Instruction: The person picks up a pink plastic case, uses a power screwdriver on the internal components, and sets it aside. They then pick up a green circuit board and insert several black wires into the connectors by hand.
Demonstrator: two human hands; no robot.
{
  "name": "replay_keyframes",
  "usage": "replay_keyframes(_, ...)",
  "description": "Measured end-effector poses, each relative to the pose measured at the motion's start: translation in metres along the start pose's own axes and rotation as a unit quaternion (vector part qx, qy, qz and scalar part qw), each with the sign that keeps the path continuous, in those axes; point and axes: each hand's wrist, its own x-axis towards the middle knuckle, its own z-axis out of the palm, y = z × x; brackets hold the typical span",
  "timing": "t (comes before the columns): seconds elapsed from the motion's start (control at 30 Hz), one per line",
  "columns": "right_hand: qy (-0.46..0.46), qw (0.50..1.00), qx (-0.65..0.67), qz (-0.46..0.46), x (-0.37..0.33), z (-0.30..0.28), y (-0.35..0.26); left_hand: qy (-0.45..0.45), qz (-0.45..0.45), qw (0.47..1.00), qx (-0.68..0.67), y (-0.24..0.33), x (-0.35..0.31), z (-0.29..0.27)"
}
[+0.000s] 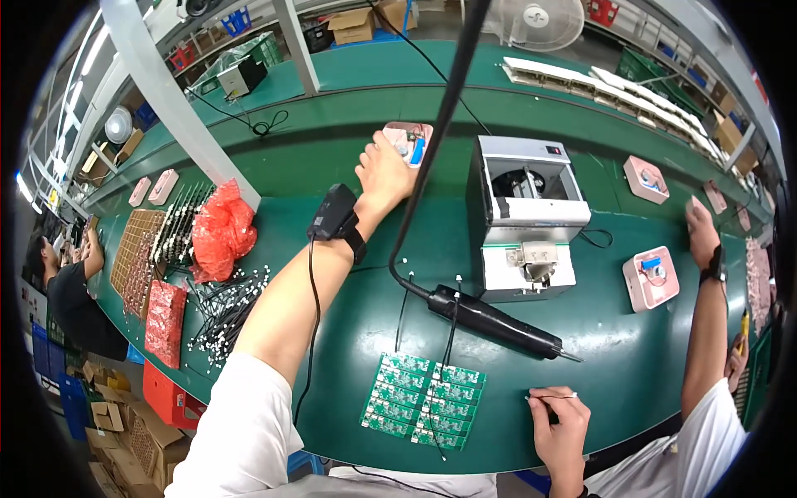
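Note:
My left hand (386, 170) reaches far out over the green conveyor strip, its fingers around a pink plastic case (421, 133). Inside the open case a blue part and some wires show. My right hand (560, 427) is near the front edge, thumb and fingers pinched together. A tiny white tip shows at the pinch, too small to name. To its left lies a panel of green circuit boards (423, 398) with thin black cables (451, 332) across it. A black electric screwdriver (494, 324) lies beyond, its bit pointing right.
A grey machine (531, 216) stands right of centre. More pink cases sit near it (652, 278). A co-worker's arm (704, 332) reaches in from the right. At left are a cable pile (224, 311), red bubble wrap (224, 232) and a grid tray (137, 257). A black cord hangs across the middle.

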Motion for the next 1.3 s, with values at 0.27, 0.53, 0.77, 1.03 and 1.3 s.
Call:
replay_keyframes(0.27, -0.044, 0.998, 0.008, 0.052, -0.001, -0.011, 0.007, 0.045, 0.028, 0.997, -0.047, -0.041, -0.01, -0.052)
replay_keyframes(0.53, -0.112, 0.992, -0.012, 0.053, 0.008, -0.01, -0.002, 0.019, 0.022, 0.999, -0.039, -0.139, -0.109, -0.124)
replay_keyframes(0.77, -0.165, 0.982, 0.096, -0.016, 0.015, 0.018, -0.037, 0.109, 0.256, 0.96, 0.03, -0.125, -0.196, -0.129)
replay_keyframes(1.03, -0.21, 0.972, 0.069, -0.077, 0.017, 0.057, -0.07, -0.21, 0.447, 0.864, -0.099, -0.119, -0.287, -0.124)
replay_keyframes(1.3, -0.244, 0.963, 0.021, -0.114, 0.032, 0.097, -0.092, -0.228, 0.38, 0.875, -0.194, -0.124, -0.287, -0.119)
